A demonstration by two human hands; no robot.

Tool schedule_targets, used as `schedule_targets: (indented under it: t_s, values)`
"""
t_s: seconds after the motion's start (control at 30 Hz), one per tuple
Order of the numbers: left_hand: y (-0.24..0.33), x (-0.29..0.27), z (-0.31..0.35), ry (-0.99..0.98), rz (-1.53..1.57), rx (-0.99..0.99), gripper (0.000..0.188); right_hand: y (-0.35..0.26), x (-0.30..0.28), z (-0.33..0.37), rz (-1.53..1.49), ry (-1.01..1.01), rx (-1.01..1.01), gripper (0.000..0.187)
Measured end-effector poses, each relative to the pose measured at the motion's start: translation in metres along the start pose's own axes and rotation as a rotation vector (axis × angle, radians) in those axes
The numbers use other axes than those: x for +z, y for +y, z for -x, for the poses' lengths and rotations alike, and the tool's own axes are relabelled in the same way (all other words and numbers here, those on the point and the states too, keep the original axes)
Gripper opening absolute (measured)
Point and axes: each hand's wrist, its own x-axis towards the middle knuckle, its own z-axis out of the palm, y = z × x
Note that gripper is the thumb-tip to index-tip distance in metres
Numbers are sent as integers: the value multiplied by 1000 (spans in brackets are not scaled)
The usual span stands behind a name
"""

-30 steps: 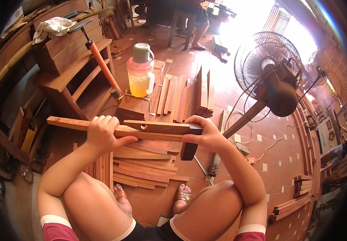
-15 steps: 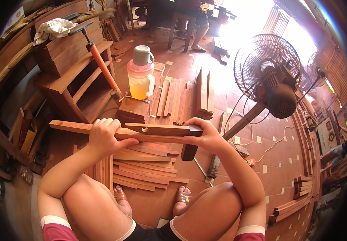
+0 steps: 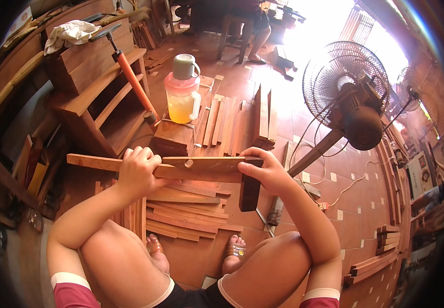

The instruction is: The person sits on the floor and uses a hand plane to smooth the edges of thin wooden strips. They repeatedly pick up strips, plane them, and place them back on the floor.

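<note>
A long reddish wooden strip (image 3: 92, 162) is gripped by my left hand (image 3: 138, 172), its fingers wrapped over the top and its thumb along the near side. Against the strip's right part lies a wooden try square (image 3: 214, 167) with a small round hole near the blade's left end. My right hand (image 3: 266, 173) grips the square where the blade meets its dark stock (image 3: 249, 194), which points down. The blade hides much of the strip's right part, so whether my right hand also pinches the strip is hidden. Below, several slightly curved wooden strips (image 3: 186, 218) lie stacked on the floor between my feet.
A jug of yellow liquid (image 3: 182, 105) with a grey cup on top stands on a wooden block (image 3: 173, 137). More strips (image 3: 227, 120) lie beside it. A standing fan (image 3: 345, 95) is at right, its cord on the tiles. An orange hand pump (image 3: 132, 79) leans against wooden steps (image 3: 101, 108).
The try square has turned so its blade shows a broader face and covers more of the strip. Both hands have shifted slightly right, and my right thumb now lies over the square.
</note>
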Motion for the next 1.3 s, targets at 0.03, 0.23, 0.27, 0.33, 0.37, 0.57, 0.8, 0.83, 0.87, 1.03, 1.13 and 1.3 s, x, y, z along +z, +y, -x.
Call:
schedule_targets:
  t_s: [0.03,0.23,0.27,0.33,0.37,0.57,0.8,0.83,0.87,1.03,1.13,1.3]
  values:
    - [-1,0,-1,5,-2,18,50,2,0,0,-73,11,4,37]
    - [-3,4,-2,68,-43,77,60,9,-2,-2,-180,40,-16,36]
    - [-2,3,-2,64,-46,79,60,9,-2,-2,-177,36,-14,36]
    - [-2,2,-3,57,-59,88,60,9,-3,-2,-174,19,4,35]
    - [-3,2,-3,55,-70,95,60,8,-3,-1,-174,5,21,35]
    - [-6,0,1,-28,-74,88,51,8,-2,-2,-207,-47,35,33]
    - [-5,-1,1,-26,-68,72,53,13,-5,-6,-181,-62,38,32]
    - [-5,-1,2,-27,-72,66,53,14,-5,-7,-166,-64,32,33]
    - [-5,0,1,-26,-72,62,53,13,-5,-6,-149,-61,27,34]
    - [-5,0,-1,6,-74,65,54,13,-6,-5,-54,-61,29,38]
    - [-6,2,0,-2,-81,50,57,11,-7,-4,8,-77,32,39]
    - [-8,7,3,-38,-53,45,58,7,-3,-3,106,-48,12,29]
